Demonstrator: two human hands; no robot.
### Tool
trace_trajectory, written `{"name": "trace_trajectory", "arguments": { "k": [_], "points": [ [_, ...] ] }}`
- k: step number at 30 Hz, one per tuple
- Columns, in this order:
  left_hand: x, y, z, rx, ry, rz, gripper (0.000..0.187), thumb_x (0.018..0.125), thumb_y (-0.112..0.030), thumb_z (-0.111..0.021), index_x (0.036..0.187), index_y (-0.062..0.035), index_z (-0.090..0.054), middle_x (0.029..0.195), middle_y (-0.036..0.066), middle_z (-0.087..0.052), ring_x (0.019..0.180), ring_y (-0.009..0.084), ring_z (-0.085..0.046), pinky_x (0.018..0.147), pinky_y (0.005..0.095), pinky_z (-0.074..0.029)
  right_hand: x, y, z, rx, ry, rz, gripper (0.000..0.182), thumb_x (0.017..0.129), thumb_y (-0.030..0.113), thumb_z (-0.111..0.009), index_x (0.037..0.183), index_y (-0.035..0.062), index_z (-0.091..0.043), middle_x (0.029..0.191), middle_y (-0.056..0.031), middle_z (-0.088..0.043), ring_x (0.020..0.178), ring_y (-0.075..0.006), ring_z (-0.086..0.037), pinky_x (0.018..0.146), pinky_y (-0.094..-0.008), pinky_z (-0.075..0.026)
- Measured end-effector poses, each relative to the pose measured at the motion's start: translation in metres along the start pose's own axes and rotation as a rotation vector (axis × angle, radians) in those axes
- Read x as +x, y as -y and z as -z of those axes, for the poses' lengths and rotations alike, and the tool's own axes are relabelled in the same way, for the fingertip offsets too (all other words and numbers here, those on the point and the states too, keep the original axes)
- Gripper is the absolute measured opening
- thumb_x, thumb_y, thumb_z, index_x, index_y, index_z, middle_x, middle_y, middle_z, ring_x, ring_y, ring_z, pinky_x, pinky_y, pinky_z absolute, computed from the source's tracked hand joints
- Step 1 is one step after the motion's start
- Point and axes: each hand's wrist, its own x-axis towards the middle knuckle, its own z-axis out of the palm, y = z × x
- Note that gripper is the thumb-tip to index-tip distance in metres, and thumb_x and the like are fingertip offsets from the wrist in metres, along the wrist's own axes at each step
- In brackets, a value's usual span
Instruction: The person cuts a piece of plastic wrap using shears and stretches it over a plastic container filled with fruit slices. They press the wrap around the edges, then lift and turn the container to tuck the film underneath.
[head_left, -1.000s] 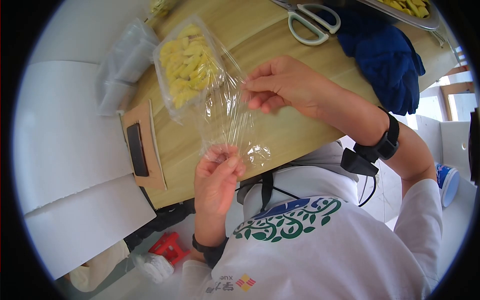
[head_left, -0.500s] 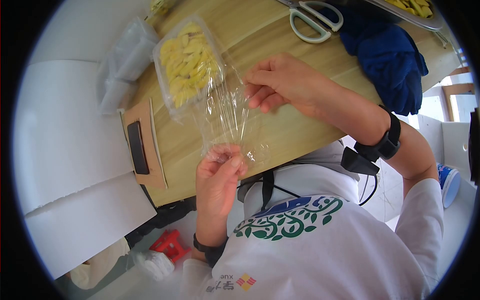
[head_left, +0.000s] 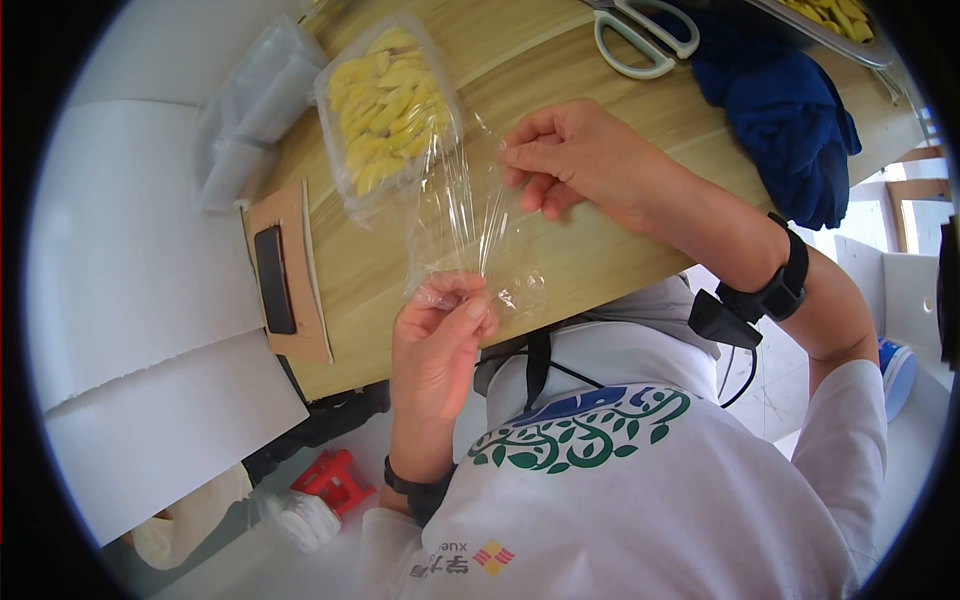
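Observation:
A clear plastic tray point(head_left: 330, 145) of yellow cut slices point(head_left: 392, 110) lies on the wooden table. Thin clear cling film point(head_left: 455, 205) runs from the tray's near end toward me, pulled into shiny creases. My left hand point(head_left: 438, 345), near the table edge, pinches the gathered end of the film between thumb and fingers. To the right of the tray, my right hand point(head_left: 585, 165) has thumb and index finger closed on the film's side edge, its other fingers curled loosely.
Green-handled scissors point(head_left: 650, 72) lie at the back, beside a dark blue cloth point(head_left: 790, 120). A metal pan point(head_left: 876, 50) holds more yellow pieces. Clear plastic containers point(head_left: 270, 95) stand at the left, above a dark phone point(head_left: 274, 280) on brown cardboard point(head_left: 312, 310).
Both hands keep their hold on the film and have shifted slightly up in view; the right hand is a little farther right. The whole view has moved slightly too.

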Motion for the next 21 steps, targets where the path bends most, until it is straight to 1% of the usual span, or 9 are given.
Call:
{"name": "trace_trajectory", "arguments": {
  "k": [8,11,13,14,16,17,19,20,21],
  "points": [
    [0.000,0.004,-0.006,0.131,-0.053,-0.080,0.020,0.086,0.004,-0.063,0.105,0.0016,-0.062,0.090,0.006,-0.060,0.076,0.0129,-0.052,0.068,0.0277,-0.042,0.001,0.004,-0.004,-0.220,-0.056,0.035,0.018,0.091,0.013,-0.056,0.094,-0.0043,-0.058,0.073,-0.0084,-0.062,0.054,-0.0141,-0.060,0.044,-0.0253,-0.046],
    [-0.001,0.005,-0.009,0.237,-0.105,-0.103,0.019,0.085,0.003,-0.065,0.104,0.0030,-0.062,0.088,0.007,-0.061,0.075,0.0128,-0.053,0.068,0.0274,-0.043,0.004,0.005,-0.001,-0.293,-0.063,0.062,0.015,0.086,0.008,-0.054,0.092,-0.0056,-0.058,0.066,-0.0100,-0.063,0.052,-0.0158,-0.062,0.042,-0.0279,-0.047],
    [-0.002,0.005,-0.009,0.283,-0.138,-0.112,0.020,0.085,0.003,-0.065,0.104,0.0037,-0.062,0.088,0.007,-0.061,0.075,0.0128,-0.054,0.068,0.0273,-0.043,0.009,0.004,0.006,-0.443,-0.195,0.165,0.016,0.086,0.010,-0.054,0.090,-0.0049,-0.059,0.069,-0.0098,-0.064,0.050,-0.0151,-0.061,0.044,-0.0281,-0.047],
    [-0.002,0.005,-0.010,0.295,-0.149,-0.132,0.020,0.084,0.003,-0.066,0.104,0.0041,-0.062,0.088,0.007,-0.061,0.075,0.0129,-0.054,0.068,0.0270,-0.044,0.013,0.006,0.008,-0.446,-0.196,0.166,0.016,0.086,0.010,-0.054,0.090,-0.0049,-0.059,0.069,-0.0098,-0.064,0.050,-0.0151,-0.061,0.044,-0.0281,-0.047],
    [-0.002,0.007,-0.010,0.306,-0.158,-0.151,0.021,0.084,0.003,-0.067,0.104,0.0044,-0.062,0.089,0.007,-0.061,0.075,0.0130,-0.055,0.068,0.0266,-0.044,0.022,0.011,0.008,-0.346,-0.366,0.477,0.019,0.086,0.013,-0.054,0.089,-0.0049,-0.059,0.074,-0.0094,-0.065,0.056,-0.0118,-0.059,0.050,-0.0279,-0.046],
    [-0.001,0.008,-0.009,0.322,-0.155,-0.171,0.021,0.084,0.003,-0.067,0.104,0.0042,-0.062,0.089,0.007,-0.061,0.075,0.0125,-0.055,0.068,0.0257,-0.045,0.025,0.015,0.006,-0.348,-0.368,0.478,0.019,0.086,0.013,-0.054,0.089,-0.0049,-0.059,0.074,-0.0094,-0.065,0.056,-0.0118,-0.059,0.050,-0.0279,-0.046],
    [0.000,0.008,-0.008,0.338,-0.152,-0.192,0.021,0.084,0.003,-0.067,0.104,0.0040,-0.062,0.088,0.006,-0.062,0.075,0.0119,-0.056,0.068,0.0247,-0.045,0.032,0.022,0.000,-0.216,-0.335,0.612,0.038,0.092,0.022,-0.057,0.121,-0.0030,-0.056,0.096,-0.0075,-0.066,0.087,-0.0138,-0.061,0.079,-0.0245,-0.047],
    [0.000,0.009,-0.009,0.347,-0.146,-0.194,0.020,0.084,0.003,-0.067,0.103,0.0036,-0.062,0.088,0.006,-0.062,0.075,0.0108,-0.056,0.068,0.0236,-0.045,0.035,0.024,-0.006,-0.216,-0.335,0.613,0.038,0.092,0.022,-0.057,0.121,-0.0030,-0.056,0.096,-0.0075,-0.066,0.087,-0.0138,-0.061,0.079,-0.0245,-0.047],
    [0.000,0.009,-0.009,0.356,-0.141,-0.196,0.020,0.084,0.003,-0.067,0.103,0.0032,-0.062,0.088,0.005,-0.063,0.075,0.0097,-0.056,0.068,0.0226,-0.045,0.037,0.026,-0.014,-0.108,-0.322,0.531,0.041,0.092,0.024,-0.057,0.123,-0.0019,-0.055,0.104,-0.0070,-0.064,0.097,-0.0142,-0.057,0.087,-0.0259,-0.044]
  ]
}}
